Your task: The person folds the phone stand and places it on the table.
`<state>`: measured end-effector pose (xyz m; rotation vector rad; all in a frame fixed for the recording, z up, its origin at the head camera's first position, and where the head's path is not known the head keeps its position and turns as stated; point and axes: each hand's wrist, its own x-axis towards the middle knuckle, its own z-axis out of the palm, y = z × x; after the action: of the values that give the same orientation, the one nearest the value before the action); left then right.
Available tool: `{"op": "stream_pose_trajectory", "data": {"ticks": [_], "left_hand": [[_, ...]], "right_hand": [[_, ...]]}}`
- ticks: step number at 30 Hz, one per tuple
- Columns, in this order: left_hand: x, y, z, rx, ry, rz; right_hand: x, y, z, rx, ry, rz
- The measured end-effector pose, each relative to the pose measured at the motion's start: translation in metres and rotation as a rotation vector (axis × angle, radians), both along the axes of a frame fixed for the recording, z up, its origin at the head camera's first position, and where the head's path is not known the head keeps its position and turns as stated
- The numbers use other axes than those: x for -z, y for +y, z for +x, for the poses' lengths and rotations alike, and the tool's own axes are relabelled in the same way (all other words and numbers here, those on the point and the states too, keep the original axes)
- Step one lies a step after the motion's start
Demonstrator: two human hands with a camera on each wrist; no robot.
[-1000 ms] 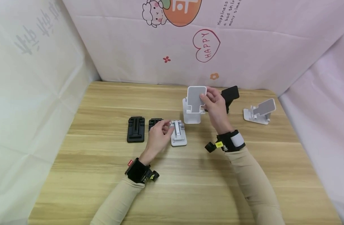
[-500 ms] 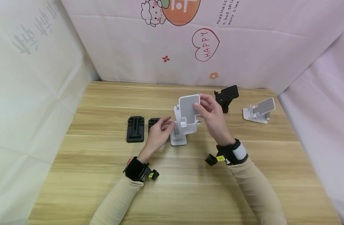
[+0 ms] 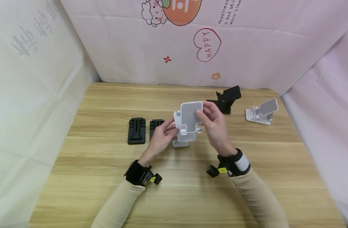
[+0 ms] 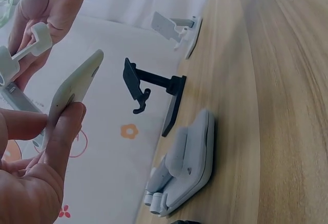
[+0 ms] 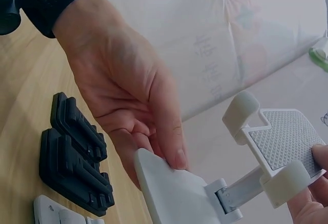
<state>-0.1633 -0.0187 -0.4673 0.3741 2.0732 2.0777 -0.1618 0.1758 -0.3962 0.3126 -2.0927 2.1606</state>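
Above the table I hold an unfolded white phone stand [image 3: 188, 118] with a grey pad. My right hand [image 3: 215, 128] pinches its upper plate by the right edge, thumb on the pad. My left hand [image 3: 159, 139] grips the edge of its base [image 5: 171, 188] between thumb and fingers, clear in both wrist views. A hinged arm joins plate and base. Below it a folded white phone stand [image 4: 189, 162] lies on the table, partly hidden in the head view. Two folded black phone stands lie left of it: one [image 3: 136, 131] in full view, the other [image 3: 154, 128] partly behind my left hand.
An unfolded black phone stand [image 3: 229, 96] stands at the back, beyond my right hand. Farther right is an unfolded white phone stand [image 3: 262, 111]. A printed cloth [image 3: 128, 53] hangs behind the wooden table [image 3: 185, 196].
My right hand has brought the white phone stand left and nearer, over the folded white one. My left hand, earlier beside the folded white stand, now grips the held stand's base.
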Motion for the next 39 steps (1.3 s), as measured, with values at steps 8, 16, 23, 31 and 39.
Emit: {"op": "stream_pose_trajectory", "data": {"ticks": [8,16,23,31,39], "left_hand": [[-0.026,-0.003,0.01,0.005,-0.042,0.001],[-0.025,-0.004,0.008,-0.002,-0.099,0.002],[-0.009,-0.004,0.001,0.008,-0.141,0.051],[-0.001,-0.005,0.0,0.012,-0.134,0.056],[0.0,-0.005,0.001,0.002,-0.132,0.027]], "right_hand": [[0.001,-0.001,0.004,0.002,0.016,-0.035],[0.007,0.0,0.003,-0.021,0.002,0.012],[0.017,0.0,0.003,-0.143,-0.045,0.067],[0.027,0.002,0.0,-0.257,0.03,0.109],[0.027,0.001,-0.001,-0.251,0.116,0.21]]}}
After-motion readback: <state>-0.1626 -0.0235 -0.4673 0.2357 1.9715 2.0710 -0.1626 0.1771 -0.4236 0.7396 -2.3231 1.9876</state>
